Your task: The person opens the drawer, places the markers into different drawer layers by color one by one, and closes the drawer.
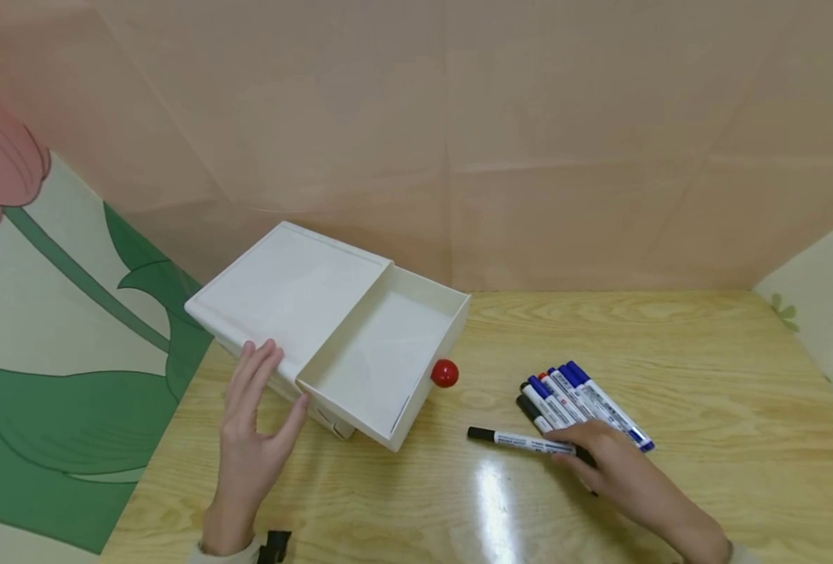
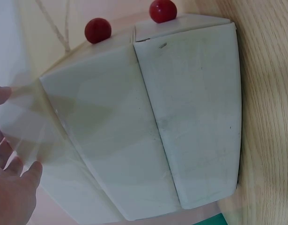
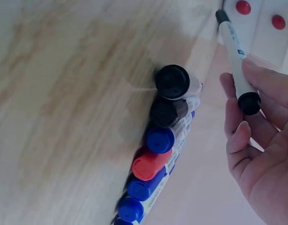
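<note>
A white drawer box (image 1: 283, 290) stands at the table's back left, its upper drawer (image 1: 381, 352) pulled out and showing nothing inside, a red knob (image 1: 445, 373) on its front. My left hand (image 1: 265, 384) rests with straight fingers against the box's near corner; the left wrist view shows the hand (image 2: 8, 154) beside the box's wall (image 2: 144, 122) and two red knobs (image 2: 98, 30). My right hand (image 1: 573, 454) pinches the tail end of a black marker (image 1: 522, 441) that lies flat on the table. The right wrist view shows that marker (image 3: 233, 49) between the fingers (image 3: 270, 89).
Several blue, red and black markers (image 1: 585, 399) lie side by side just behind my right hand, caps seen end-on in the right wrist view (image 3: 158, 140). The wooden table (image 1: 705, 376) is walled by paper screens at the back and both sides.
</note>
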Available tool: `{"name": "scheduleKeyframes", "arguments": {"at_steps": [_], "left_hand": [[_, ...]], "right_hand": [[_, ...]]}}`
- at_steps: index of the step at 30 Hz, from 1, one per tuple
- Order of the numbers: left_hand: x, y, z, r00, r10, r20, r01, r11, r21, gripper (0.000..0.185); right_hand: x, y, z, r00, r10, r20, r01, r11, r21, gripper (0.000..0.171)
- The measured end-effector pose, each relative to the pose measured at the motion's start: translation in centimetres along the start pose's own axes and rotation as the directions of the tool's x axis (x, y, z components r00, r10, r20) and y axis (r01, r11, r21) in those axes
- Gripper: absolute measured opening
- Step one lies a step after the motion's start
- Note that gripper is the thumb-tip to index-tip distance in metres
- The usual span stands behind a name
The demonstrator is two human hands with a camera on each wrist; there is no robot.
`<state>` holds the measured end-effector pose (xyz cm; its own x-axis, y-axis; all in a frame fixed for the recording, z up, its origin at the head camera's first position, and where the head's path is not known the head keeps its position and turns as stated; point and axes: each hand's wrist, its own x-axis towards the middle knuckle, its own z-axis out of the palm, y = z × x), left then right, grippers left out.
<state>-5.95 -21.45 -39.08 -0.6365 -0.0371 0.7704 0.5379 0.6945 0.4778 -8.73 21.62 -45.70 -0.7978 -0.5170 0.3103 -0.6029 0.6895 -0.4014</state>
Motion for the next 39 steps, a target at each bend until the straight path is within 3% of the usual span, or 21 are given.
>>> {"name": "scheduleKeyframes", "arguments": {"at_steps": [8, 22, 28, 34, 39], "left_hand": [[-0.1, 0.0, -0.1, 0.999, -0.033, 0.012, 0.033, 0.999, -0.009, 0.059], [-0.1, -0.1, 0.0, 1.0, 0.007, 0.003, -0.007, 1.0, 0.02, 0.059], [0.0, 0.0, 0.0, 1.0, 0.001, 0.007, -0.001, 1.0, 0.019, 0.059], [-0.1, 0.0, 0.0, 1.0, 0.006, 0.006, -0.007, 1.0, 0.022, 0.059], [-0.1, 0.0, 0.1, 1.0, 0.01, 0.002, -0.01, 1.0, 0.024, 0.059]], "right_hand": [[0.6, 0.0, -0.7, 0.987, -0.134, -0.088, 0.137, 0.99, 0.027, 0.039], [2.1, -0.7, -2.5, 0.99, -0.111, -0.091, 0.12, 0.988, 0.099, 0.037], [2.6, -0.9, -3.3, 0.982, -0.135, -0.13, 0.154, 0.977, 0.15, 0.041], [3.1, -1.1, -4.3, 0.988, -0.123, -0.093, 0.14, 0.969, 0.202, 0.038], [3.6, -1.0, -5.0, 0.979, -0.17, -0.115, 0.192, 0.955, 0.227, 0.043]]}}
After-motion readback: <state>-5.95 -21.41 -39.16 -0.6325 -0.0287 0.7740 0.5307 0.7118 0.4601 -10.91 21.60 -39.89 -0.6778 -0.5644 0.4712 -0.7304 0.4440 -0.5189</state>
